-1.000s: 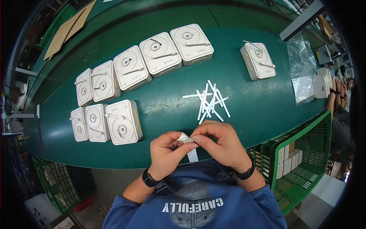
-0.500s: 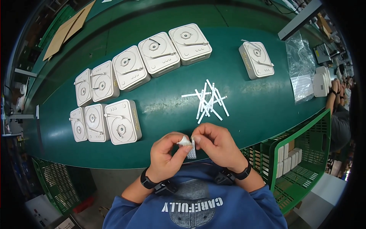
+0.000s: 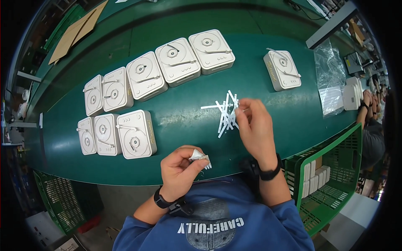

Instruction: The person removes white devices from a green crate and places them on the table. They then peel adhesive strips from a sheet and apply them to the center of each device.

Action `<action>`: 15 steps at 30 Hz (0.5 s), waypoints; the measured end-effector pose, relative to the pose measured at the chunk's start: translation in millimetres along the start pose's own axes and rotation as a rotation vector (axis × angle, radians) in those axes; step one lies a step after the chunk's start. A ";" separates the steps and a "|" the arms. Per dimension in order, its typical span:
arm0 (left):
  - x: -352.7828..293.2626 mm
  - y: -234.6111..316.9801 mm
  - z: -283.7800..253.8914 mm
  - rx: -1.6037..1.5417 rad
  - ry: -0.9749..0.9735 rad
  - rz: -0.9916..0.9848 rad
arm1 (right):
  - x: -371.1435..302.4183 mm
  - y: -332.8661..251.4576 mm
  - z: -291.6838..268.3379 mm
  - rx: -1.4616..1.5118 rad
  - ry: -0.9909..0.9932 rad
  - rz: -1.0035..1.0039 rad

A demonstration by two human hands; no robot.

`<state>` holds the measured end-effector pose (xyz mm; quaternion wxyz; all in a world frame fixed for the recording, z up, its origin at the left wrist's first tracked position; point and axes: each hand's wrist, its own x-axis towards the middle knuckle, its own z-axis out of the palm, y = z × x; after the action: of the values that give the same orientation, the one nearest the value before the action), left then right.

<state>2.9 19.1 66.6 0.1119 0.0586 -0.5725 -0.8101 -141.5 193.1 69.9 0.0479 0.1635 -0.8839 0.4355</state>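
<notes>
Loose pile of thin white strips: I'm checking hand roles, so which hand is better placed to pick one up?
The right hand, I'd judge: it is at the right side of the pile of thin white strips. The left hand is nearer the body, pinching a small white sheet-like piece.

1. Bench: green table top (image 3: pixel 184 138), smooth, pale sheen or scuffing near the middle.
2. Far left to centre: back row of five white turntable-shaped units (image 3: pixel 146 83), flat, discs and arms uppermost, set close side by side on a slant.
3. Nearer the person, left: front row of three similar units (image 3: pixel 142 119), also close together.
4. Right, well apart: a lone unit (image 3: pixel 274 62), gold marking on its side.
5. Centre: loose heap of white strips (image 3: pixel 221 125), crossed over one another.
6. Right end: clear plastic (image 3: pixel 328 62), crumpled.
</notes>
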 end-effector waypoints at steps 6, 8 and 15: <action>0.4 -4.4 -1.0 -0.039 0.019 -0.137 | -36.1 -35.7 -16.8 0.673 -0.539 0.178; -1.0 -5.2 -1.2 -0.034 0.011 -0.139 | -39.6 -37.7 -16.8 0.641 -0.601 0.112; 5.1 5.2 -2.4 0.286 -0.235 0.126 | -49.6 -26.9 1.2 0.741 -0.510 0.335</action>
<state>-0.9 13.9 70.8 0.0855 -0.0571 -0.6935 -0.7131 -85.8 189.1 78.3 -0.3027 0.1267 -0.6670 0.6689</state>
